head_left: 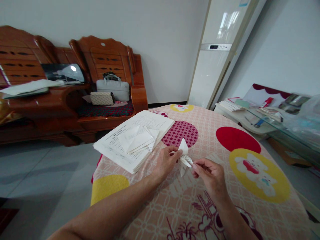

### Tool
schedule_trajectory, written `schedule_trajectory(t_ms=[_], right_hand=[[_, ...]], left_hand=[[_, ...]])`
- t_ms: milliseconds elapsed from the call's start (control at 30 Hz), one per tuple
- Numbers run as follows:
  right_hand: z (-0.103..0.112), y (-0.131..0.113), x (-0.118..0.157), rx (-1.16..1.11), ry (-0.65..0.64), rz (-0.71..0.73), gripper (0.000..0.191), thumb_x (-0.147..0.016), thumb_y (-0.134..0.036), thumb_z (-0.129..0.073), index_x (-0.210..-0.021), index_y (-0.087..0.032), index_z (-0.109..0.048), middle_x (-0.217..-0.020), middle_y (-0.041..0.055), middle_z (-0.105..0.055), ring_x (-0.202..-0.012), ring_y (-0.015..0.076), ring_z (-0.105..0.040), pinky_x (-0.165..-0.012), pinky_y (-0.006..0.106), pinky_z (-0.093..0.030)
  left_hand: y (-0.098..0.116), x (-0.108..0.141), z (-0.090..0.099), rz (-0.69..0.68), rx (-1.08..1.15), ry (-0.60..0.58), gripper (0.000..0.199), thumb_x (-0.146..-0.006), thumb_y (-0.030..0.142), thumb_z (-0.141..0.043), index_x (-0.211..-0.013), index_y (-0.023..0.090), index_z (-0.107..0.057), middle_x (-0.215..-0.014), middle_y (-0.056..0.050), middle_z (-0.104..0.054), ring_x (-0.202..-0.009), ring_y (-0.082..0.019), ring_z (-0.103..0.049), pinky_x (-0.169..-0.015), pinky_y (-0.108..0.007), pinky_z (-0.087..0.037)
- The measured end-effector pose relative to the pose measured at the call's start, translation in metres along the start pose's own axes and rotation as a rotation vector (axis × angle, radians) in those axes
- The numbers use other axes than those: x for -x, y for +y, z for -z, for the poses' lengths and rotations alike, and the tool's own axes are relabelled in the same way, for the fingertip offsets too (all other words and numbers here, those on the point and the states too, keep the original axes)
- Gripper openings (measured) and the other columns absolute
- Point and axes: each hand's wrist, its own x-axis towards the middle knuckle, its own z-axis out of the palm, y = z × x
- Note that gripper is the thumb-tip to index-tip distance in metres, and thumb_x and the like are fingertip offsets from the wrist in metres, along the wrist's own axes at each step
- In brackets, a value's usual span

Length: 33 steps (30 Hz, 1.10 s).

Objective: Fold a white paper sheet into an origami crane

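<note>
A small piece of folded white paper (184, 146), shaped with pointed flaps, is held between my two hands above the patterned tablecloth (160, 206). My left hand (168, 160) pinches it from the left with thumb and fingers, just below its upper point. From the right, my right hand (209, 171) grips the tip of a lower flap between thumb and fingertips. Printed marks show on part of the folded paper. To the left lies a stack of printed sheets (112, 150), with several folded paper pieces (140, 137) resting on top.
Behind the table are a carved wooden sofa (107, 55) with a light grey handbag (121, 90) and a quilted purse (102, 98), and a tall white air conditioner (212, 66). A glass-topped side table (287, 128) with papers and plastic bags stands to the right.
</note>
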Motion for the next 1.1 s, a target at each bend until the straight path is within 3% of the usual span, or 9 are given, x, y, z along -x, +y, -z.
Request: schedule_trajectory(t_ms=[300,467,600,767,867,1100], right_hand=[[0.001,0.001,-0.001,-0.199,-0.068,-0.087,0.017,-0.078,-0.029,-0.068,-0.068,-0.016,-0.065,-0.049,-0.0017,-0.059,-0.045,0.0098,-0.05,-0.047,0.021,-0.04],[-0.003,0.003,0.0,-0.312,-0.103,-0.159,0.02,-0.079,-0.031,-0.066,-0.067,-0.016,-0.061,-0.043,-0.0041,-0.054,-0.039,0.0076,-0.043,-0.043,0.02,-0.033],[-0.003,0.001,0.0,-0.255,-0.14,-0.241,0.023,-0.076,-0.036,-0.07,-0.069,-0.015,-0.063,-0.042,-0.0046,-0.052,-0.036,0.0077,-0.042,-0.039,0.02,-0.031],[0.007,-0.002,-0.001,-0.183,-0.069,-0.139,0.021,-0.077,-0.037,-0.071,-0.075,-0.016,-0.068,-0.049,-0.0035,-0.056,-0.041,0.0079,-0.045,-0.04,0.019,-0.036],[0.009,-0.005,0.001,-0.152,-0.06,-0.111,0.022,-0.078,-0.038,-0.071,-0.079,-0.016,-0.069,-0.05,-0.0036,-0.055,-0.042,0.0078,-0.046,-0.04,0.019,-0.036],[-0.001,-0.018,0.009,-0.046,-0.22,-0.13,0.024,-0.076,-0.038,-0.071,-0.083,-0.015,-0.069,-0.051,-0.0037,-0.055,-0.043,0.0079,-0.048,-0.041,0.018,-0.037]], left_hand=[[0.013,0.008,-0.006,0.089,0.133,-0.051,0.031,-0.074,0.042,-0.067,-0.064,0.014,-0.056,-0.057,0.001,-0.053,-0.052,-0.009,-0.046,-0.051,-0.021,-0.035],[0.016,0.011,-0.009,0.19,0.232,-0.119,0.033,-0.069,0.042,-0.071,-0.066,0.012,-0.059,-0.061,-0.001,-0.057,-0.055,-0.01,-0.05,-0.054,-0.022,-0.038],[0.017,0.009,-0.006,0.298,0.291,-0.182,0.032,-0.066,0.039,-0.074,-0.064,0.012,-0.058,-0.058,0.0,-0.056,-0.049,-0.008,-0.048,-0.05,-0.021,-0.034],[0.019,0.004,0.003,0.461,0.224,-0.321,0.026,-0.06,0.032,-0.075,-0.061,0.012,-0.058,-0.052,0.002,-0.052,-0.043,-0.007,-0.043,-0.044,-0.022,-0.027],[0.019,0.003,0.006,0.45,0.103,-0.407,0.025,-0.061,0.033,-0.072,-0.059,0.013,-0.057,-0.05,0.003,-0.049,-0.041,-0.007,-0.039,-0.043,-0.023,-0.022],[0.019,0.007,0.005,0.345,-0.087,-0.473,0.027,-0.063,0.034,-0.066,-0.053,0.015,-0.05,-0.045,0.006,-0.038,-0.043,-0.006,-0.029,-0.044,-0.024,-0.017]])
